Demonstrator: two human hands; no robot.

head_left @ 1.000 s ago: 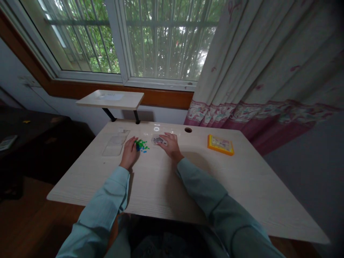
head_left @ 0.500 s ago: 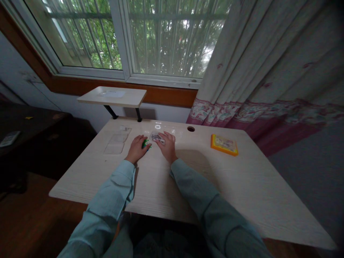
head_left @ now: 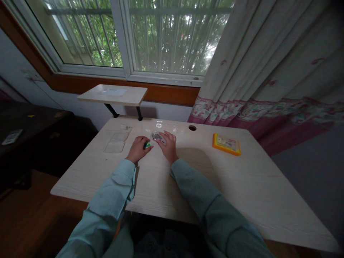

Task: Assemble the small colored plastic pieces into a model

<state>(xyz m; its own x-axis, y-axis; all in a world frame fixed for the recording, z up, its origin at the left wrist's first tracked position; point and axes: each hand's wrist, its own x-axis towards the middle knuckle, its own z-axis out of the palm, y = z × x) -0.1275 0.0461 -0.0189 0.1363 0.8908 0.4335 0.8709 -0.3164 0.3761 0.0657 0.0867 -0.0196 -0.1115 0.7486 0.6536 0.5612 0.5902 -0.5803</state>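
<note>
My left hand (head_left: 137, 148) is curled on the desk around several small green and blue pieces (head_left: 146, 144), partly hidden behind its fingers. Just to the right, my right hand (head_left: 168, 145) grips a small clear packet or case (head_left: 156, 136) with little dark and silvery bits inside. Its fingers cover the right side of it, and I cannot tell whether it is a bag or a rigid box. The two hands are close together but apart. Left of them, an open clear plastic case (head_left: 115, 146) lies flat.
The pale wooden desk (head_left: 228, 193) carries an orange-yellow box (head_left: 226, 144) at the right. A raised shelf (head_left: 115, 95) with a white sheet stands at the back left. Near the back edge is a round cable hole (head_left: 192, 128). A curtain (head_left: 255, 89) hangs behind.
My left fingers have drawn in around the green and blue pieces, which now sit closer together. The clear packet has turned slightly in my right hand. The view has shifted a little.
</note>
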